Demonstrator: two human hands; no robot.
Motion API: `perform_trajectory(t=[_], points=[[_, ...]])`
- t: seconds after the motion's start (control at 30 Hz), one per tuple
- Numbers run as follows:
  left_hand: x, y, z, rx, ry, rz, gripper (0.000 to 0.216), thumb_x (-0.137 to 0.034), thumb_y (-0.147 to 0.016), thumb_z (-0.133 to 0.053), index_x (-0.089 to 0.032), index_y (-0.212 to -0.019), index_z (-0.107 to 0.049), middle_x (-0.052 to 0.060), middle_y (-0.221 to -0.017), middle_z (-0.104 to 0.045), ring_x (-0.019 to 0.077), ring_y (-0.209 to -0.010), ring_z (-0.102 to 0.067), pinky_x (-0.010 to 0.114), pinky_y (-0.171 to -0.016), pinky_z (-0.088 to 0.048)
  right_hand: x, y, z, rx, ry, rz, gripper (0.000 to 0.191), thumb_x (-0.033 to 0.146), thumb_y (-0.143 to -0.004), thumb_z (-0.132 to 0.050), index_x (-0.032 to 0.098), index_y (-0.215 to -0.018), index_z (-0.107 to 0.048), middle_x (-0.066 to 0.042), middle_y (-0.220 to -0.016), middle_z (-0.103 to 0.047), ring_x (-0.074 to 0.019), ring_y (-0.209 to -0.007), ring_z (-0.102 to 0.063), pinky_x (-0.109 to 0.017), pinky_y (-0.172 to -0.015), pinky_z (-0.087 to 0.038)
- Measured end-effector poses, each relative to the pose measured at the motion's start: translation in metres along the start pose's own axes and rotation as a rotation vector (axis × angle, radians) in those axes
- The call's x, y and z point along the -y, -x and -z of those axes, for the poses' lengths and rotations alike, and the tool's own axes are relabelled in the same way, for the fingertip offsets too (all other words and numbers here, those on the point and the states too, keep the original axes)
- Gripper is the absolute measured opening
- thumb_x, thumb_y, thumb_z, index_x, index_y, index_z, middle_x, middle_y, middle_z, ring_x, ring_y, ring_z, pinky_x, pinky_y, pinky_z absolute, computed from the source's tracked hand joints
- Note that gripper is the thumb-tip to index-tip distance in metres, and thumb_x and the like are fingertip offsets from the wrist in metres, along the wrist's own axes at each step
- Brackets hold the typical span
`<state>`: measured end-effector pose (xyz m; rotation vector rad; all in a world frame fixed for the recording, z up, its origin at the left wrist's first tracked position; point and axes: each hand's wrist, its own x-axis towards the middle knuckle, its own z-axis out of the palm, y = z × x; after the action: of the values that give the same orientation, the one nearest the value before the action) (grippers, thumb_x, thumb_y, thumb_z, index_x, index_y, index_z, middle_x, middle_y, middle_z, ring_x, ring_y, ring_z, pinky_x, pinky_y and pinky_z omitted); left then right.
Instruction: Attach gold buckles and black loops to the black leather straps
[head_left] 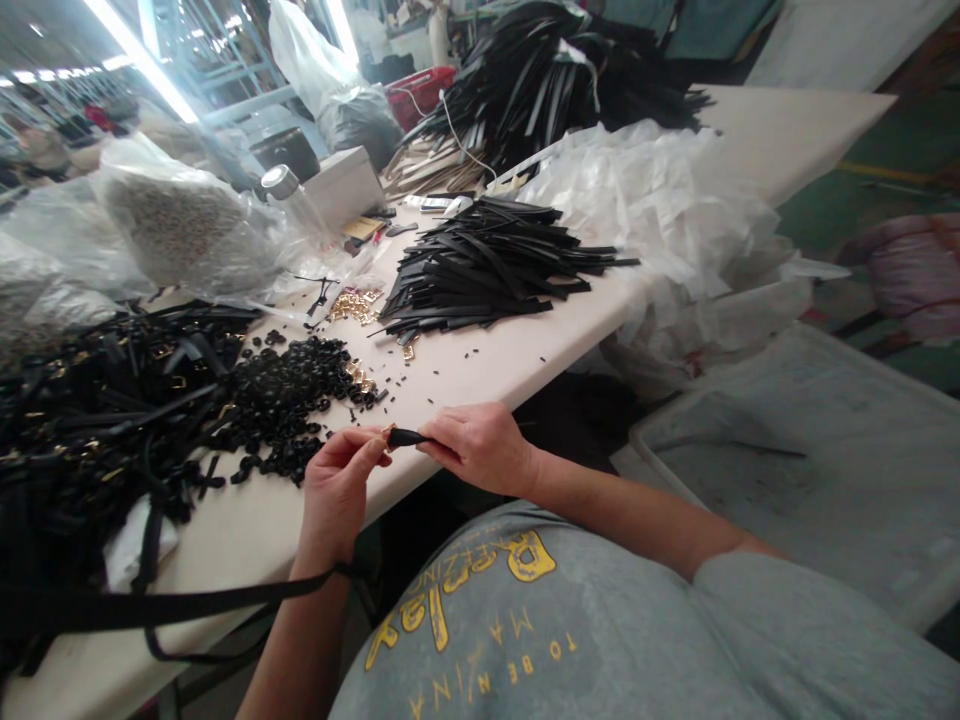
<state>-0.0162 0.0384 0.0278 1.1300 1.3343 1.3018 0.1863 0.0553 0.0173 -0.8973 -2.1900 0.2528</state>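
Observation:
At the table's front edge, my left hand [341, 480] is closed in a pinch on a small gold buckle [389, 434], mostly covered by the fingers. A short length of black strap [406, 437] runs from the buckle to my right hand [480, 445], whose fingers are pressed around its other end. Just beyond my left hand lies a heap of small black loops [292, 390], with several gold buckles [361, 376] at its edge. A long black strap [187, 606] reaches from the left to my left wrist; where it ends is hidden.
A pile of flat black strips [480, 262] lies across the table [510, 365]. Tangled black straps with gold buckles [97, 400] cover the left side. Behind are filled plastic bags [176, 220] and a large black bundle [540, 90]. A translucent bin [810, 440] stands at right.

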Motion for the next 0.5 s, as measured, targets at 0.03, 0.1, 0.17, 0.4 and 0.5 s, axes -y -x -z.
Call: perform_trajectory(t=[0.03, 0.1, 0.17, 0.4, 0.5], points=[[-0.0010, 0.0012, -0.0004, 0.001, -0.049, -0.033, 0.020, -0.033, -0.070, -0.081, -0.018, -0.066, -0.069, 0.003, -0.084, -0.071, 0.0133, -0.072, -0.063, 0.022, -0.063, -0.053, -0.0002, 0.0002, -0.0004, 0.003, 0.011, 0.012, 0.029, 0.031, -0.102, -0.045, 0.017, -0.083, -0.062, -0.003, -0.075, -0.066, -0.0146, -0.070, -0.060, -0.027, -0.063, -0.035], [-0.0028, 0.0031, -0.0014, 0.003, -0.115, -0.083, 0.016, -0.029, -0.070, -0.082, -0.018, -0.068, -0.070, 0.003, -0.085, -0.071, 0.0141, -0.073, -0.063, 0.023, -0.064, -0.054, -0.0006, 0.0007, -0.0013, 0.016, 0.026, 0.024, 0.031, 0.031, -0.102, -0.044, 0.017, -0.082, -0.062, -0.003, -0.075, -0.067, -0.0144, -0.070, -0.060, -0.027, -0.063, -0.036], [-0.0038, 0.0039, -0.0023, 0.011, -0.130, -0.107, 0.014, -0.027, -0.069, -0.082, -0.018, -0.071, -0.072, 0.003, -0.086, -0.071, 0.0133, -0.071, -0.062, 0.023, -0.063, -0.054, -0.0009, 0.0013, -0.0022, 0.025, 0.029, 0.023, 0.031, 0.032, -0.103, -0.043, 0.017, -0.082, -0.061, -0.003, -0.075, -0.067, -0.0143, -0.070, -0.060, -0.027, -0.064, -0.036], [-0.0020, 0.0021, -0.0049, 0.039, -0.122, -0.099, 0.012, -0.026, -0.069, -0.082, -0.019, -0.072, -0.072, 0.002, -0.086, -0.072, 0.0116, -0.067, -0.062, 0.021, -0.062, -0.053, -0.0020, 0.0025, -0.0037, -0.007, 0.016, 0.028, 0.029, 0.032, -0.102, -0.044, 0.017, -0.084, -0.061, -0.003, -0.075, -0.067, -0.0142, -0.071, -0.060, -0.026, -0.064, -0.037], [-0.0024, 0.0035, -0.0081, 0.051, -0.145, -0.095, 0.014, -0.027, -0.068, -0.082, -0.018, -0.072, -0.072, 0.003, -0.084, -0.072, 0.0116, -0.065, -0.062, 0.022, -0.062, -0.054, -0.0030, 0.0027, -0.0054, 0.008, 0.020, 0.020, 0.027, 0.032, -0.102, -0.045, 0.018, -0.084, -0.060, -0.002, -0.076, -0.067, -0.0138, -0.072, -0.060, -0.026, -0.065, -0.036]])
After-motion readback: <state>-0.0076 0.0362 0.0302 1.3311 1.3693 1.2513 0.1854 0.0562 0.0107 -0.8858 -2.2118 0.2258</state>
